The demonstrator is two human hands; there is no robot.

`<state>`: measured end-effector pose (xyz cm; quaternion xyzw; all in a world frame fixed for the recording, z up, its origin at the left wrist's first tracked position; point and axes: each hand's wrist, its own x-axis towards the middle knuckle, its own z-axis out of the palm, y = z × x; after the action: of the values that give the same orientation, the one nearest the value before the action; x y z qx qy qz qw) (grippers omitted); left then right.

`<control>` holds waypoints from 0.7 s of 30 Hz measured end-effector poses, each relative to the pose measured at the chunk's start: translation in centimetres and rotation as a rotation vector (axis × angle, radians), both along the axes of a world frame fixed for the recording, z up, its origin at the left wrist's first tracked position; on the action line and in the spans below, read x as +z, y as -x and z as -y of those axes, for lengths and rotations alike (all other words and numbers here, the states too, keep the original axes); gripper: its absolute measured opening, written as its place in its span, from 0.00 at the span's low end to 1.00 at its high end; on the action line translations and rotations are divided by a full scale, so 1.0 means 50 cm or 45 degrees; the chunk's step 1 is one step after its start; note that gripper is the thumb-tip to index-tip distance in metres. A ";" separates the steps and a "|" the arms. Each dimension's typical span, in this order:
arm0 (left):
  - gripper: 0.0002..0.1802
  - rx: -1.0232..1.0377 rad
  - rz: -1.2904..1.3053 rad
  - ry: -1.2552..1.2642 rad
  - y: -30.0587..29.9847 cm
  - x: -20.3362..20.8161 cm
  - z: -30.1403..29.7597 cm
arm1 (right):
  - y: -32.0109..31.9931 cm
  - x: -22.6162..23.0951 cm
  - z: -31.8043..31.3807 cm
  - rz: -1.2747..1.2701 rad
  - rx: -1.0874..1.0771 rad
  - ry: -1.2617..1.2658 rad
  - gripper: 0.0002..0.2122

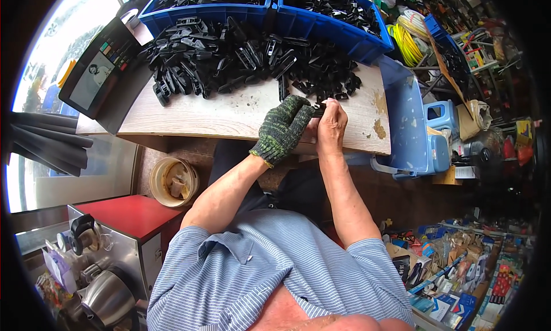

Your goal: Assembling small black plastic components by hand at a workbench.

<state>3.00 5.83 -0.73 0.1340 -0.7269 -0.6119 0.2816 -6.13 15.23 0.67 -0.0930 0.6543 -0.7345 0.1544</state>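
My left hand (283, 127), in a green and black knitted glove, meets my bare right hand (332, 124) at the front edge of the table. Between their closed fingers is a small black plastic part (317, 109), mostly covered by the fingertips. Just beyond my hands lies a heap of long black plastic pieces (198, 55), spreading to the left. Smaller black plastic pieces (330, 73) make up the right side of the heap. One long black piece (283, 88) points toward me beside the gloved fingertips.
Two blue crates (229, 14) of black parts stand behind the heap. A tablet (94, 73) leans at the table's left. A light blue plastic bin (402, 113) adjoins the right edge. Below stand a dirty bucket (158, 185) and a red-topped cabinet (129, 213).
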 end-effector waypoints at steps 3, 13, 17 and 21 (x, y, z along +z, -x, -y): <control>0.11 0.040 -0.019 -0.017 0.005 -0.013 0.000 | 0.027 -0.038 -0.001 -0.160 -0.011 -0.117 0.15; 0.16 0.179 0.139 0.379 0.045 -0.018 -0.066 | 0.038 -0.042 -0.007 -0.372 0.020 -0.075 0.13; 0.13 0.233 0.065 0.714 0.034 -0.022 -0.066 | 0.039 -0.041 -0.014 -0.470 0.058 -0.112 0.13; 0.15 0.227 -0.188 0.794 0.030 -0.016 -0.046 | 0.024 -0.022 -0.018 -0.258 0.086 0.058 0.14</control>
<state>1.50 8.14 -1.52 0.0597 -0.8422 -0.3409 0.4133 -7.35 16.12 -0.44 -0.1921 0.6463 -0.7303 0.1098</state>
